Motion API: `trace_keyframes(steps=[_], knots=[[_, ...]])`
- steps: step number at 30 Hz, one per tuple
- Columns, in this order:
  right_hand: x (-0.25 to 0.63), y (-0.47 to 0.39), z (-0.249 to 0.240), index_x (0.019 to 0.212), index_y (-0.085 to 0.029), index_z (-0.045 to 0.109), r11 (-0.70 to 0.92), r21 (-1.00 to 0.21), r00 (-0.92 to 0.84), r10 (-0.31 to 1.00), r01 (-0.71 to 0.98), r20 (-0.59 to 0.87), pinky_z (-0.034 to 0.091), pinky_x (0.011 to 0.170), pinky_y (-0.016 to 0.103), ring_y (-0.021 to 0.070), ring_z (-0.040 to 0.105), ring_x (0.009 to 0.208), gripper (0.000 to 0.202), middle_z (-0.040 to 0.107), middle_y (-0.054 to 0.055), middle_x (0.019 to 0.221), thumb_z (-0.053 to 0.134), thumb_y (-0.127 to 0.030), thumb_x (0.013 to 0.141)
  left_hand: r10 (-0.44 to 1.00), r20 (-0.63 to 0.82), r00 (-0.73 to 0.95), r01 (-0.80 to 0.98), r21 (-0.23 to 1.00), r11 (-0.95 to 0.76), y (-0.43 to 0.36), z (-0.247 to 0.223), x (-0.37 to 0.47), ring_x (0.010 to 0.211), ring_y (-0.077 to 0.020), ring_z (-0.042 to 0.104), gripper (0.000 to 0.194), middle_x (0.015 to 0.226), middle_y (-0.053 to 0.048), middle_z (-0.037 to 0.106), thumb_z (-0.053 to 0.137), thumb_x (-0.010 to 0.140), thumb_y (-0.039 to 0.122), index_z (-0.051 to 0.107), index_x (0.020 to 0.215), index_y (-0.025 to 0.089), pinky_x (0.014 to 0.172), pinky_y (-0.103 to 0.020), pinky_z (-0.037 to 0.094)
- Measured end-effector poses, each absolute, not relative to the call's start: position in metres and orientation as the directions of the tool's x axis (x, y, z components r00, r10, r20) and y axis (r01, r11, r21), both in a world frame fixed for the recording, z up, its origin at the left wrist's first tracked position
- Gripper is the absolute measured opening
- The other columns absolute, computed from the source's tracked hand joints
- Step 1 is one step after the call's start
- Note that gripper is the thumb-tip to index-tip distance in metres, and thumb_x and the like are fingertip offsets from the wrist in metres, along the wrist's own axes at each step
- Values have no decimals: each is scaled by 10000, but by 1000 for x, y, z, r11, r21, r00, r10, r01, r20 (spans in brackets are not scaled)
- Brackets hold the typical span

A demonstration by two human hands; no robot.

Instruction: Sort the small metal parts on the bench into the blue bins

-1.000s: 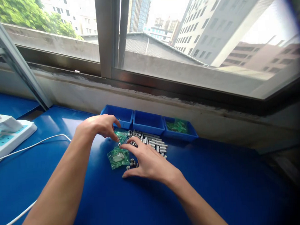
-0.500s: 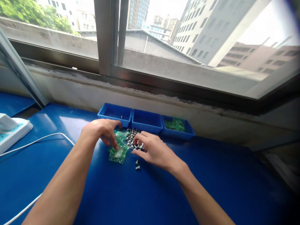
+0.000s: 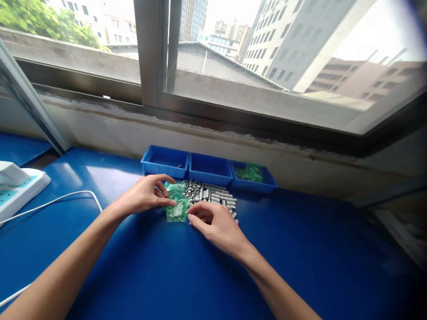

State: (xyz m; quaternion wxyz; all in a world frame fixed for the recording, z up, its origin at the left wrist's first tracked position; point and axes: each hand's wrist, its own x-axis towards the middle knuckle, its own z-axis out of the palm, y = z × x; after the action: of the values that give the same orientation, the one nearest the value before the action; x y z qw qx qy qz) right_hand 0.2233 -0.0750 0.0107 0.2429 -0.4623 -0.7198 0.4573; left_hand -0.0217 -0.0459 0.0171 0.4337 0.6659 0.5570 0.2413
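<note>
Risked scattering the screws (image 3: 192,191) with a careless sweep of the right hand (image 3: 218,226), given the loose cluster just beyond the fingers; risked skewing the rows of metal bars (image 3: 220,197) the same way. Could also have dragged the green packets (image 3: 178,211) crooked, given thin, slippery-looking film and fingertips close on both sides. Saw the packets on the blue table (image 3: 151,276), between the hands, left of the screws, in front of the blue bins (image 3: 210,176). Saw the left hand (image 3: 147,193) spread partway, thumb and index apart, thumb apparently touching the lower packet. Saw the right hand loosely curled, thumb and index tips near each other by the packet's right edge; couldn't make out contact or anything pinched.
</note>
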Motion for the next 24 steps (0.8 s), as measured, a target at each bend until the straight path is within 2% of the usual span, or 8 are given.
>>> trace_keyframes(steps=[2,6,12,14,17,19,21,24], knots=[[218,-75,10,945,-183,715,202,-876,-406,914,439,7,588,782,297,178,731,820,149,761,54,934,652,-286,857,958,-139,251,445,895,13,-47,11,-21,716,-191,678,650,805,-9,698,828,666,516,646,1199,192,632,-261,510],[211,-76,4,1015,-186,659,179,-912,-347,937,370,43,603,789,298,161,724,805,223,742,53,949,699,-318,840,968,-102,228,345,939,18,-48,7,-20,759,-193,685,567,824,-25,725,811,708,517,679,1146,182,683,-275,525],[207,-73,-4,1238,-223,573,29,-981,-218,976,192,-14,595,654,285,164,723,697,586,729,29,910,814,-448,753,990,-71,120,202,978,46,-57,13,-13,903,-221,708,503,984,-74,764,805,733,549,711,1040,161,818,-307,551],[208,-70,-3,1207,-213,598,-4,-995,-209,978,104,-25,580,620,274,161,709,664,585,724,17,861,837,-442,726,994,-58,91,155,987,44,-59,13,-7,880,-212,708,480,963,-75,762,820,722,541,712,985,155,819,-306,556],[212,-66,1,966,-189,673,-7,-998,-201,979,67,-20,552,590,261,146,666,615,411,710,7,763,855,-442,697,997,-51,65,124,991,42,-59,11,4,814,-206,710,480,875,-66,759,828,700,562,701,921,155,808,-316,574],[216,-63,4,840,-184,677,1,-998,-191,981,66,-12,540,583,261,142,647,604,350,697,8,729,844,-460,704,998,-30,55,174,985,20,-58,9,10,798,-215,715,485,846,-63,758,785,730,603,697,915,164,794,-326,585],[223,-59,8,810,-182,675,3,-999,-194,981,53,-7,532,583,261,142,645,609,339,690,10,724,821,-476,726,999,33,36,315,948,-42,-57,9,15,813,-223,715,461,861,-60,763,712,795,623,705,916,178,791,-327,582],[237,-53,12,820,-181,652,-9,-1000,-184,983,0,-9,530,605,257,144,657,630,336,684,4,714,810,-468,744,978,206,11,548,817,-179,-57,16,22,875,-225,704,398,946,-58,768,612,894,581,729,913,201,827,-320,557]])
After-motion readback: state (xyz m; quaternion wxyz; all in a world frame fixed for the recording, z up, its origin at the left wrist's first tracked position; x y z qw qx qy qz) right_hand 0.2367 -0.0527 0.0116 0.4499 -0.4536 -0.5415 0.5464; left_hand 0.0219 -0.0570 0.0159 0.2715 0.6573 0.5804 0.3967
